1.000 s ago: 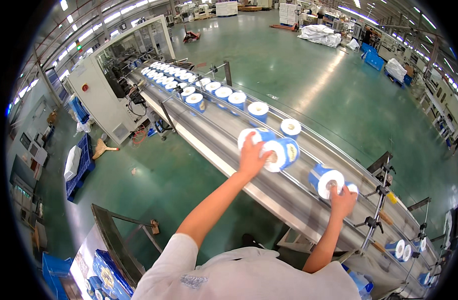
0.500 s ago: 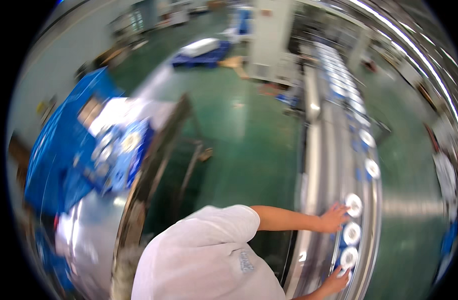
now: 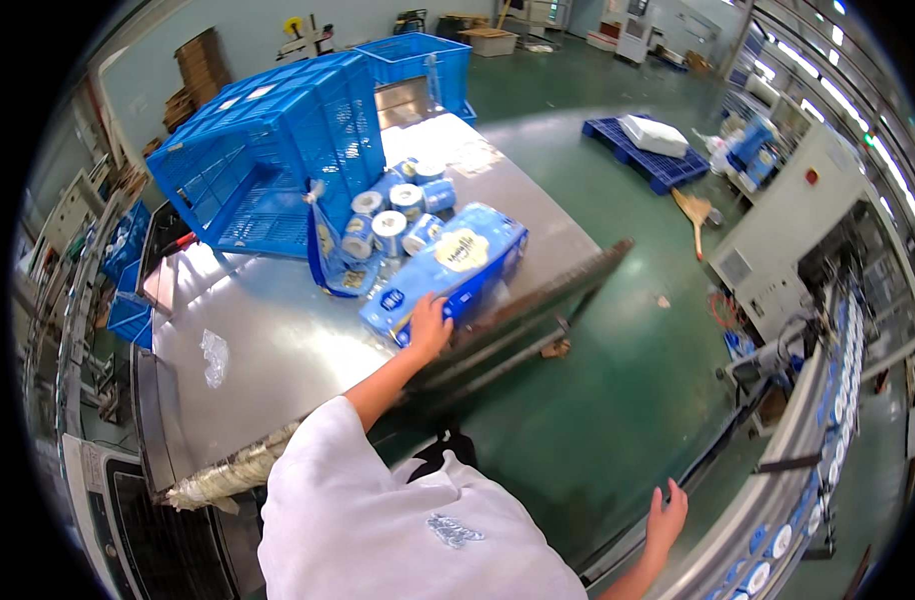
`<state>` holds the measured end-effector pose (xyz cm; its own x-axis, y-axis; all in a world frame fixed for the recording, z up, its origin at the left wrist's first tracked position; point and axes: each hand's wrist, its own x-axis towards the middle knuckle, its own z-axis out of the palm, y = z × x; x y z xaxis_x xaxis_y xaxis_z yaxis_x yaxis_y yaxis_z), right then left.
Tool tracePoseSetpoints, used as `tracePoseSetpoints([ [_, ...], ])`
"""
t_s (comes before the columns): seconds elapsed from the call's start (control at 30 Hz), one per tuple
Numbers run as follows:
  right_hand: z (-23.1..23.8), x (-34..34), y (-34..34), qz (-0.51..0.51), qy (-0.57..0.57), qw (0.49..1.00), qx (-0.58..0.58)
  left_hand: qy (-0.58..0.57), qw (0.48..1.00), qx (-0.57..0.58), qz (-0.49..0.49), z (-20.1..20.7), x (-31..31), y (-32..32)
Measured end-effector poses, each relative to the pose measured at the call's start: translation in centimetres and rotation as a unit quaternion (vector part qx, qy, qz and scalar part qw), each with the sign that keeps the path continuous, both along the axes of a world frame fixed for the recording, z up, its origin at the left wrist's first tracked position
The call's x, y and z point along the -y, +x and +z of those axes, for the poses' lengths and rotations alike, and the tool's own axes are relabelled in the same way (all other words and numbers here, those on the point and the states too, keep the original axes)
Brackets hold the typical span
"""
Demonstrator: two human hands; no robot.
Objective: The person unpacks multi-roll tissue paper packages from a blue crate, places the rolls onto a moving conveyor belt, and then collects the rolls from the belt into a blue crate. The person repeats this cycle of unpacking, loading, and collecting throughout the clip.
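Note:
A blue plastic-wrapped pack of toilet rolls (image 3: 448,268) lies on the metal table (image 3: 288,350), near its right edge. My left hand (image 3: 430,328) is at the near end of this pack, with bent fingers gripping its corner. Just behind the pack, several loose toilet rolls (image 3: 389,226) in blue-and-white wrap stand or lie in a cluster. A torn blue wrapper (image 3: 330,255) sits at their left. My right hand (image 3: 666,518) hangs in the air beside the conveyor, fingers apart and nothing in it.
A blue crate (image 3: 278,150) rests on its side at the table's far left; another blue crate (image 3: 418,65) stands behind. The conveyor (image 3: 753,500) carries toilet rolls (image 3: 780,541) along the right. Beyond the green floor are a blue pallet (image 3: 638,150) and a machine cabinet (image 3: 788,235).
The view has swung left from the conveyor to the table. Both hands have come away from the rolls on the conveyor, and my left hand is now on the blue pack.

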<state>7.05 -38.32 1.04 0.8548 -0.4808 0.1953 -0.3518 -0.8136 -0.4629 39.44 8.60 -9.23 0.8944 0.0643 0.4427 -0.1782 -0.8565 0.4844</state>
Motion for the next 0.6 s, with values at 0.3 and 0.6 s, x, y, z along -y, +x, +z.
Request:
tracePoseSetpoints([
  [0.3, -2.4, -27.3, 34.8, 0.43, 0.083, 0.899, -0.001, -0.031, 0.992, -0.092, 0.084, -8.8, -18.5, 9.1],
  [0.6, -11.1, -47.2, 58.2, 0.55, -0.02, 0.835, -0.019, 0.093, 0.98, -0.102, 0.145, -8.0, -29.7, 20.5],
])
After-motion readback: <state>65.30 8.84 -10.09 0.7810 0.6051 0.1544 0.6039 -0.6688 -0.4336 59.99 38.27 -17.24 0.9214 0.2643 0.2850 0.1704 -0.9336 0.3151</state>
